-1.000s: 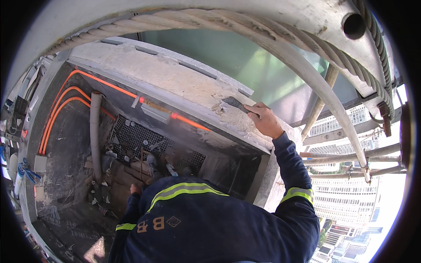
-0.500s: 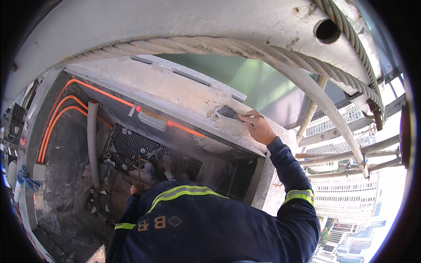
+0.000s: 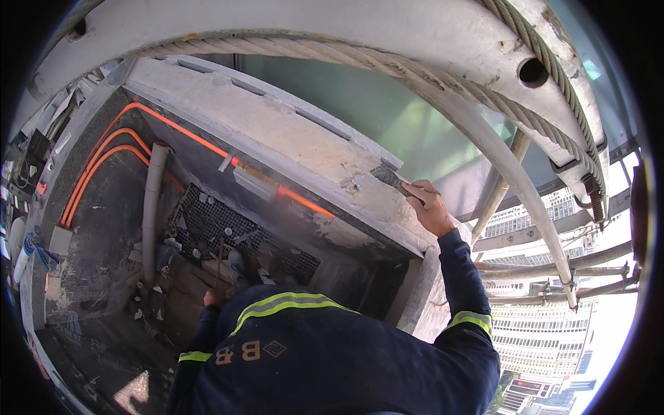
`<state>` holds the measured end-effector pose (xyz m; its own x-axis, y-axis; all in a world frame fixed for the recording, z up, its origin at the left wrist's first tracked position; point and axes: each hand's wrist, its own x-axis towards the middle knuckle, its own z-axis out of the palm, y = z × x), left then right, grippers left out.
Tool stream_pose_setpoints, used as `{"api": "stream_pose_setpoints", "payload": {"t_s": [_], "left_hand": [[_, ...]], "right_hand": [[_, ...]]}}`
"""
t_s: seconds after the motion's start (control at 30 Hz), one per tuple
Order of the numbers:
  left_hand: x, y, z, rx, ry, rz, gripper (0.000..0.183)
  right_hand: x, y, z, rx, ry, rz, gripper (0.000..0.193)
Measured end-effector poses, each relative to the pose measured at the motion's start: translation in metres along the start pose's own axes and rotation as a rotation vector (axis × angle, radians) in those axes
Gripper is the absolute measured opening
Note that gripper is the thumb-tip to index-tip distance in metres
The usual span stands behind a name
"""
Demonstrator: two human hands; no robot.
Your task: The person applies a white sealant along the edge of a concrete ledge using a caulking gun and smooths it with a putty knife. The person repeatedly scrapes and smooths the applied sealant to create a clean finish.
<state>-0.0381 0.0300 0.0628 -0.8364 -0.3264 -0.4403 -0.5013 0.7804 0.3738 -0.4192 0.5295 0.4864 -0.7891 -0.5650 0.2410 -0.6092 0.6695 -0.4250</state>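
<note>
My right hand (image 3: 431, 209) reaches out over the pale ledge. Its fingers are closed on the near end of a dark grey flat piece (image 3: 389, 175), whose exact kind I cannot make out. That piece lies against the ledge top (image 3: 297, 145), close to its outer edge and beside a rough, chipped patch (image 3: 354, 184). Down at the left, my left hand (image 3: 213, 298) is partly hidden by my sleeve. It is closed round the lower end of a thin brown stick (image 3: 220, 261), held upright.
Overhead curves a pale metal beam (image 3: 304, 22) with a thick wire rope (image 3: 332, 52). Orange conduits (image 3: 180, 135) and a grey pipe (image 3: 152, 207) line the recess. Rubble lies around black mesh matting (image 3: 207, 216). At right, poles (image 3: 553, 266) stand before a deep drop to buildings.
My right hand and the grey piece have shifted across the ledge, away from the chipped patch towards the outer edge. The left hand stays low with the stick. The whole view has shifted slightly.
</note>
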Motion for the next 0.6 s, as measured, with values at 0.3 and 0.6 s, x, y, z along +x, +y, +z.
{"api": "stream_pose_setpoints", "payload": {"t_s": [0.3, 0.6], "left_hand": [[-0.012, -0.049, 0.033, -0.258, 0.16, -0.267, 0.037], [0.027, -0.074, 0.061, -0.117, 0.14, -0.02, 0.042]], "right_hand": [[0.04, 0.03, 0.023, 0.047, -0.143, -0.119, 0.04], [0.035, 0.039, 0.007, 0.007, -0.025, -0.043, 0.041]]}}
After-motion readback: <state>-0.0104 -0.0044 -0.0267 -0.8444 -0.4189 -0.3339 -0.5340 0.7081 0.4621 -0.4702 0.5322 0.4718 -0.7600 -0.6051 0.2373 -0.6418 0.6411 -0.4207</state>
